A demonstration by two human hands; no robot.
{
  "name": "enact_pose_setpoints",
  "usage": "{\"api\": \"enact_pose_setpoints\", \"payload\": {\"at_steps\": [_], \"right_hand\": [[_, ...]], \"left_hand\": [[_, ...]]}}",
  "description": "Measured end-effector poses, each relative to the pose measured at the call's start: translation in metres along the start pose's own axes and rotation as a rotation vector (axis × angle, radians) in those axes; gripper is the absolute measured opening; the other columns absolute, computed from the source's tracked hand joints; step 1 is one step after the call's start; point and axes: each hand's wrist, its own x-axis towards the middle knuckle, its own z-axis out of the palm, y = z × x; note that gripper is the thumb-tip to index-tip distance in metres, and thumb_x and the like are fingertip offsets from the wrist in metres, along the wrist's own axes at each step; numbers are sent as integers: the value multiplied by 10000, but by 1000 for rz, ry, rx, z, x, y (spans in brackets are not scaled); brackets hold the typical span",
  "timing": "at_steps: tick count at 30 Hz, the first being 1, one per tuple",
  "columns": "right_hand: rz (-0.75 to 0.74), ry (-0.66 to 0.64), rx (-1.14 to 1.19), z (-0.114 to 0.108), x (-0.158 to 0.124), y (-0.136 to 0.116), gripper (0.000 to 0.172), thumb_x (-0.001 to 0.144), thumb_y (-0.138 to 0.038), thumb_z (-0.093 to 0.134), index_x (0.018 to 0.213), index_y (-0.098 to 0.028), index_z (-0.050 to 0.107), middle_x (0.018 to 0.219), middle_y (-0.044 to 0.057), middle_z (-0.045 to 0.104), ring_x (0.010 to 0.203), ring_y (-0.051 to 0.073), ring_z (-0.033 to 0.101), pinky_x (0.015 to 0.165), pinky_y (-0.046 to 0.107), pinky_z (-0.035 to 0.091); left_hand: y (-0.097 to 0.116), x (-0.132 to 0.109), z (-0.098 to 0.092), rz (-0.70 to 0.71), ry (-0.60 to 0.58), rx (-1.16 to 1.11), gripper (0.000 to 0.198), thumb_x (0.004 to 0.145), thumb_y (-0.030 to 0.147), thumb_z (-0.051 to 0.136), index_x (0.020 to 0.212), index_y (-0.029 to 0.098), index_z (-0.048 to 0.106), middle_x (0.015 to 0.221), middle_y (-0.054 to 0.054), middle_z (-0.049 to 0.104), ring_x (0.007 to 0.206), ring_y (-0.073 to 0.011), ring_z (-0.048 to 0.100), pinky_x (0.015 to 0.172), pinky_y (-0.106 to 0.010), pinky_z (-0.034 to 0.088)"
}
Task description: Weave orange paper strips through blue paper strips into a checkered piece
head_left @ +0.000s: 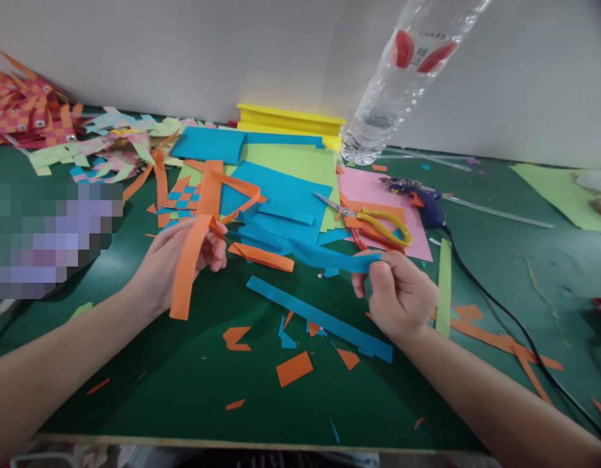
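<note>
My left hand (pixel 176 263) is closed on orange paper strips (pixel 192 257) that hang down over the green table (pixel 183 383). One orange strip loops up and back toward the blue sheets. My right hand (pixel 400 292) pinches the end of a long blue paper strip (pixel 300 250), which runs left toward my left hand. A woven orange-and-blue paper patch (pixel 181 198) lies just beyond my left hand. Another blue strip (pixel 320 317) lies flat on the table between my hands.
Yellow-handled scissors (pixel 373 224) rest on pink paper (pixel 378 195). A glue gun (pixel 417 195) with a black cord lies right of them. A clear plastic bottle (pixel 393 84) leans at the back. Blue and green sheets, woven pieces at far left, and paper scraps lie around.
</note>
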Motion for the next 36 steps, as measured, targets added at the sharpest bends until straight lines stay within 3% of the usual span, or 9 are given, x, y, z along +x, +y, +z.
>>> {"api": "enact_pose_setpoints", "payload": {"at_steps": [5, 8, 11, 17, 20, 25, 36], "right_hand": [[-52, -62, 4, 0, 2, -2, 144, 909, -139, 569, 869, -228, 676, 595, -61, 635, 420, 47, 532, 408, 184, 438], [-51, -27, 43, 2, 2, -1, 202, 872, -88, 612, 952, -250, 704, 617, -66, 671, 433, 53, 574, 414, 182, 470], [-64, 22, 82, 4, 0, 1, 275, 837, -54, 643, 999, -266, 709, 658, -56, 695, 519, 96, 656, 487, 223, 542], [-94, 65, 84, 7, 1, 3, 438, 800, -37, 669, 1151, -298, 658, 838, -24, 707, 629, 142, 713, 562, 282, 587], [-100, 39, 67, 7, 1, 2, 430, 861, -45, 576, 1206, -295, 630, 794, -26, 702, 636, 151, 716, 609, 319, 596], [-73, 45, 52, 6, -1, 4, 381, 897, -63, 521, 1173, -292, 651, 956, -3, 716, 623, 130, 708, 632, 331, 599], [-101, -4, 9, 3, 2, 3, 367, 847, -25, 583, 1096, -279, 675, 663, -51, 684, 560, 124, 678, 532, 271, 562]], "left_hand": [[1, 3, 0, 10, -39, -55, 344, 935, 307, 467, 803, 141, 737, 593, -32, 641, 497, -125, 604, 519, -242, 504], [1, 5, -2, 20, -18, -55, 441, 954, 410, 430, 774, 163, 747, 594, -37, 658, 487, -134, 625, 522, -248, 525], [2, 4, -2, 37, -27, -52, 384, 906, 480, 532, 795, 185, 752, 616, -24, 670, 490, -131, 633, 533, -245, 538], [1, 2, -1, 44, -48, -34, 240, 778, 444, 723, 769, 205, 740, 623, 10, 661, 473, -114, 627, 519, -219, 545], [-2, 3, -3, 60, -60, -43, 234, 740, 439, 764, 815, 218, 741, 661, 19, 659, 478, -108, 630, 531, -218, 551], [-3, 3, -4, 71, -66, -66, 204, 707, 347, 816, 852, 224, 741, 672, 42, 633, 457, -76, 614, 526, -188, 539], [0, 3, -1, 103, -13, -102, 195, 713, 356, 816, 816, 205, 750, 613, 43, 625, 433, -70, 598, 517, -194, 554]]}}
